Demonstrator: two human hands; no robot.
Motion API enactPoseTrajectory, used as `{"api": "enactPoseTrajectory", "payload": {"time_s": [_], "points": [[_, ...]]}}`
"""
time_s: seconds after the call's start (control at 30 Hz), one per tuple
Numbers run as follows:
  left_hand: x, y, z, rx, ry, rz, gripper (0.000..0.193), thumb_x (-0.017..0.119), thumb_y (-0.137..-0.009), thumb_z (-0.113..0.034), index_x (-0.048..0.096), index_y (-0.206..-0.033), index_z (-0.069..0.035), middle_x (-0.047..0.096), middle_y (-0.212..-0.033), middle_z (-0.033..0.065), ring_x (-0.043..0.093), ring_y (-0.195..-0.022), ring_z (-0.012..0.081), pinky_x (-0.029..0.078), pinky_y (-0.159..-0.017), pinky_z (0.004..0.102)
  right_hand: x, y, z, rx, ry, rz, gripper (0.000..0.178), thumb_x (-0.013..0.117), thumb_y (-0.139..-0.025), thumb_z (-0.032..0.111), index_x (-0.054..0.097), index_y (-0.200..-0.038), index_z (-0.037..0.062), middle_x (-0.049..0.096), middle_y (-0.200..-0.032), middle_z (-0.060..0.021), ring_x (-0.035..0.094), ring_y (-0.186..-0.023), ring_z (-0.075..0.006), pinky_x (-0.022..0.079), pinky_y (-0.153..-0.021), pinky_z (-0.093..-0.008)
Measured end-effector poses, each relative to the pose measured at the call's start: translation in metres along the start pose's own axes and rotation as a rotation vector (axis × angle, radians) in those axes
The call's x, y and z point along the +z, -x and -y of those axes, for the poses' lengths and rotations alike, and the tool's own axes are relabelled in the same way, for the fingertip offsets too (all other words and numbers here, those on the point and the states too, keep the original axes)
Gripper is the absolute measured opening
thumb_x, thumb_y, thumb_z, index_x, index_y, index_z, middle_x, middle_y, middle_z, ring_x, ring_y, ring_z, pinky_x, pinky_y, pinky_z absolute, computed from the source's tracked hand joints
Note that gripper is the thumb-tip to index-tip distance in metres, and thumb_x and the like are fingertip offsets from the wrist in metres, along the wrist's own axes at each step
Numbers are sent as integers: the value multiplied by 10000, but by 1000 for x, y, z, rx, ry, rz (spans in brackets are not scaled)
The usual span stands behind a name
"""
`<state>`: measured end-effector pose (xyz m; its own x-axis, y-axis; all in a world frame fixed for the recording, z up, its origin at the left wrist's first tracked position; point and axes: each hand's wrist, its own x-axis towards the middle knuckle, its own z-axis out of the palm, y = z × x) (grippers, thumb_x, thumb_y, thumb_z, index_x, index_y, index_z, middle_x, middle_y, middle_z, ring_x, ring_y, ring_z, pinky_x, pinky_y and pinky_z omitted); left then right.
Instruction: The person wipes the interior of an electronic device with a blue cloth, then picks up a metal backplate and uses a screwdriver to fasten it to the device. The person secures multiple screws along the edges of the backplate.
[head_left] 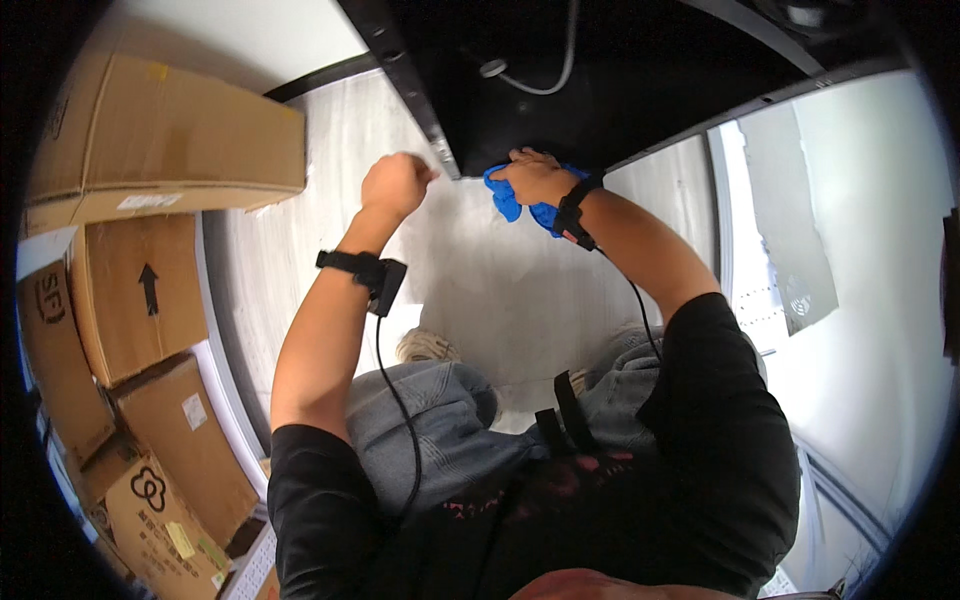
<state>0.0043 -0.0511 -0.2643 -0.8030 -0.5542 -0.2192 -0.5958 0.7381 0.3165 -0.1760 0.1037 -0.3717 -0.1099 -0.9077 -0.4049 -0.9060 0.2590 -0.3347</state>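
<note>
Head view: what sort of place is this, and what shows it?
Probably a storeroom or equipment corner: stacked cardboard boxes at the left, and a black cabinet-like frame with a loose grey cable ahead.

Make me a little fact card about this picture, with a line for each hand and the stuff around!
Left hand: curled, near the cabinet's edge; nothing seen in it
Right hand: on a bunched blue cloth, by the cabinet's bottom
Wrists: a black strap with a wire on each
In front: black cabinet, grey cable inside
Left side: cardboard boxes, stacked
Floor: pale, wood-look
Clothes: black T-shirt, blue-grey jeans
</note>
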Motion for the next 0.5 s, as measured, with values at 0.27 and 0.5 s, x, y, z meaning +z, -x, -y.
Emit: {"api": "enactPoseTrajectory", "payload": {"time_s": [0.27, 0.5], "points": [[-8, -8, -60, 164, 519, 387, 184, 658, -839, -133, 676, -981, -16, 699, -856, 111, 647, -790, 183, 503, -732, 304, -204, 166, 27, -301, -24, -182, 648, 685, -683, 135, 549, -1277, 355, 549, -944, -118, 557, -949, -334, 456, -843, -404], [-88, 17, -145, 545, 750, 59, 193, 654, -813, -42, 643, -1002, -7, 669, -790, 74, 626, -724, 137, 496, -674, 279, -292, 282, 91, -351, 104, -598, 680, 704, -624, 72, 576, -1258, 281, 548, -938, -105, 559, -890, -295, 475, -748, -361]]}}
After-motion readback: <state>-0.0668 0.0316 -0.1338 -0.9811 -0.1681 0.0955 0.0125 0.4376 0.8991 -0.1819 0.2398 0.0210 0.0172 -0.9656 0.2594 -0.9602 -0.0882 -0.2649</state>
